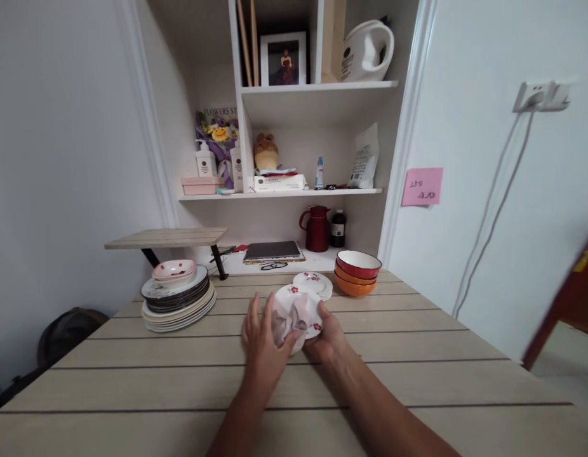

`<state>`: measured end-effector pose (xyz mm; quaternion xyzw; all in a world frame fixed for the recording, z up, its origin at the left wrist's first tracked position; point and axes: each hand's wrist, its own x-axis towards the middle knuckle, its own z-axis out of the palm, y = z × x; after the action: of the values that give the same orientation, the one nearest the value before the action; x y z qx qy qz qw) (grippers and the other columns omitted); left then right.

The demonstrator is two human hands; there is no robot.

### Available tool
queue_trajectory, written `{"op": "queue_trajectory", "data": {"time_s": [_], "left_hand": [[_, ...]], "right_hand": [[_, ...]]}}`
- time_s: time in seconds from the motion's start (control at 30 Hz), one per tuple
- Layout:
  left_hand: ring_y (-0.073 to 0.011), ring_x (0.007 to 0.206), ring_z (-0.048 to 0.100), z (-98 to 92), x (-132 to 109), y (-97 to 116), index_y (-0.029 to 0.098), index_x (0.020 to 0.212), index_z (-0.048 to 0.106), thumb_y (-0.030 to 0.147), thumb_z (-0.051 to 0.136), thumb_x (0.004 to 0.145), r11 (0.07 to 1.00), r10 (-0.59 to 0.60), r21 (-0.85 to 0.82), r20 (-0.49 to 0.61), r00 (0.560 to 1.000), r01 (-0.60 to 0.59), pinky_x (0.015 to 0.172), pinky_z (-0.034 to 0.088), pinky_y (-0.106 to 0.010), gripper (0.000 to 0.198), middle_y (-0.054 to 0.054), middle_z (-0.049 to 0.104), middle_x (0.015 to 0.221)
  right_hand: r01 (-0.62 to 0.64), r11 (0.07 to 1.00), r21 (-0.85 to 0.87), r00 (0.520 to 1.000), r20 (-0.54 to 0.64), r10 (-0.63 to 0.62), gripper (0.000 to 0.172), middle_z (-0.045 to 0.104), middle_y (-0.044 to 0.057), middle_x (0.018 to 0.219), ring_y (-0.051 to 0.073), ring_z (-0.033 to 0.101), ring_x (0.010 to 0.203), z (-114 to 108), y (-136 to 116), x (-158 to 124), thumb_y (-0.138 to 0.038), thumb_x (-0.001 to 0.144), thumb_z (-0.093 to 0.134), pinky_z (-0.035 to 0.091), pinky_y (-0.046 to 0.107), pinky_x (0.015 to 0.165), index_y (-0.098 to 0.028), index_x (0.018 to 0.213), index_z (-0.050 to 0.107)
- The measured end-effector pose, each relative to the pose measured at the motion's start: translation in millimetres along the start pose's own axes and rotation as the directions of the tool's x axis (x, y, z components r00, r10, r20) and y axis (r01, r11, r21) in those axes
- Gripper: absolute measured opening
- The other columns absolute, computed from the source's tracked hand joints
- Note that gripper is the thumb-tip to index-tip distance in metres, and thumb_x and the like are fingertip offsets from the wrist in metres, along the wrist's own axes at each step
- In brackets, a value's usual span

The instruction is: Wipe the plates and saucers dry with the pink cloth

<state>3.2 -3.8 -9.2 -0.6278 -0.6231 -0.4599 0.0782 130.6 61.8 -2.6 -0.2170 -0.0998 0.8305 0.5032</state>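
In front of me, my right hand [328, 336] grips a white plate [296, 290] with red flowers, thumb at its right rim and fingers underneath. A crumpled pinkish-grey cloth [290, 318] lies against the plate's face. My left hand [261, 339] is at the plate's left side, its thumb pressing the cloth; some of its fingertips are hidden. The plate is tilted and held above the table. Just behind it lies a short stack of white flowered plates [317, 280], partly covered by the held plate.
Orange and red bowls [355, 273] are stacked behind on the right. At left, a tall stack of plates [180, 301] carries a pink bowl [174, 269], near a small raised wooden shelf [167, 237]. Glasses [273, 266], a laptop [273, 250] and a red jug [317, 228] are farther back.
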Motion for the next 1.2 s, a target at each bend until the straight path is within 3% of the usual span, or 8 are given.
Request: {"op": "queue_trajectory", "data": {"time_s": [0.17,0.33,0.43,0.53,0.67,0.8,1.0,1.2], "left_hand": [[-0.0313,0.129,0.047,3.3,0,-10,0.021,0.138,0.044,0.020,0.071,0.065,0.961,-0.137,-0.223,0.124,0.983,0.163,0.099,0.042,-0.047,0.077,-0.017,0.047,0.142],[-0.0205,0.080,0.068,-2.0,3,-10,0.020,0.105,0.066,0.012,0.056,0.064,0.823,-0.253,-0.449,0.260,0.932,0.349,0.070,0.051,-0.029,0.042,-0.004,0.074,0.090],[-0.0205,0.083,0.066,-10.0,7,-14,0.019,0.097,0.066,0.021,0.055,0.068,0.764,-0.352,-0.546,0.094,0.931,0.344,0.075,0.050,-0.029,0.031,-0.003,0.073,0.091],[-0.0225,0.086,0.064,-19.9,9,-22,0.017,0.108,0.063,0.026,0.059,0.066,0.772,-0.489,-0.553,-0.204,0.848,0.312,0.080,0.050,-0.033,0.043,-0.005,0.070,0.096],[-0.0231,0.095,0.059,-30.9,10,-24,0.017,0.113,0.060,0.027,0.061,0.069,0.941,-0.283,-0.318,-0.544,0.790,0.118,0.090,0.045,-0.036,0.045,-0.006,0.062,0.100],[-0.0204,0.097,0.056,-32.0,14,-20,0.018,0.111,0.059,0.019,0.047,0.081,0.976,-0.183,-0.206,-0.616,0.766,0.068,0.088,0.045,-0.034,0.033,-0.005,0.055,0.097],[-0.0226,0.098,0.054,-25.2,16,-19,0.020,0.105,0.062,0.009,0.049,0.079,0.986,-0.051,0.153,-0.063,0.997,0.060,0.085,0.044,-0.036,0.031,-0.007,0.058,0.102],[-0.0274,0.123,0.045,-16.1,8,-8,0.019,0.119,0.059,0.004,0.050,0.076,0.977,-0.064,0.214,0.327,0.943,-0.008,0.101,0.036,-0.042,0.047,-0.012,0.056,0.130]], "right_hand": [[0.076,0.996,0.042,0.995,-0.070,-0.073,0.042,0.075,0.009,0.091,0.024,0.070,0.085,-2,-5,3,-0.043,0.094,0.042,0.052,0.042,0.087,-0.015,0.118,0.061],[0.044,0.997,0.060,0.995,-0.096,-0.038,0.048,0.074,0.013,0.097,0.026,0.070,0.083,5,-2,-3,-0.046,0.093,0.044,0.053,0.045,0.083,-0.012,0.125,0.057],[0.095,0.995,0.025,0.989,-0.112,-0.092,0.045,0.074,0.011,0.098,0.025,0.070,0.084,10,-3,-10,-0.045,0.094,0.046,0.053,0.047,0.084,-0.015,0.126,0.055],[0.077,0.994,-0.077,0.979,-0.183,-0.090,0.039,0.075,0.008,0.090,0.023,0.071,0.078,13,1,-14,-0.041,0.094,0.048,0.053,0.046,0.083,-0.017,0.123,0.056],[-0.088,0.958,-0.272,0.984,-0.176,0.040,0.035,0.075,0.010,0.079,0.022,0.070,0.068,15,21,-19,-0.038,0.092,0.053,0.054,0.044,0.079,-0.010,0.112,0.061],[-0.198,0.868,-0.456,0.979,-0.045,0.200,0.033,0.075,0.015,0.082,0.023,0.070,0.069,17,46,-27,-0.033,0.089,0.059,0.054,0.038,0.078,-0.004,0.103,0.064],[-0.212,0.910,-0.357,0.974,-0.003,0.225,0.033,0.075,0.013,0.084,0.021,0.071,0.072,23,48,-30,-0.033,0.093,0.051,0.053,0.036,0.081,-0.006,0.107,0.063],[-0.060,0.981,-0.186,0.990,-0.135,0.035,0.035,0.075,0.010,0.083,0.022,0.071,0.072,16,14,-12,-0.036,0.096,0.044,0.054,0.039,0.080,-0.010,0.113,0.058]]}}
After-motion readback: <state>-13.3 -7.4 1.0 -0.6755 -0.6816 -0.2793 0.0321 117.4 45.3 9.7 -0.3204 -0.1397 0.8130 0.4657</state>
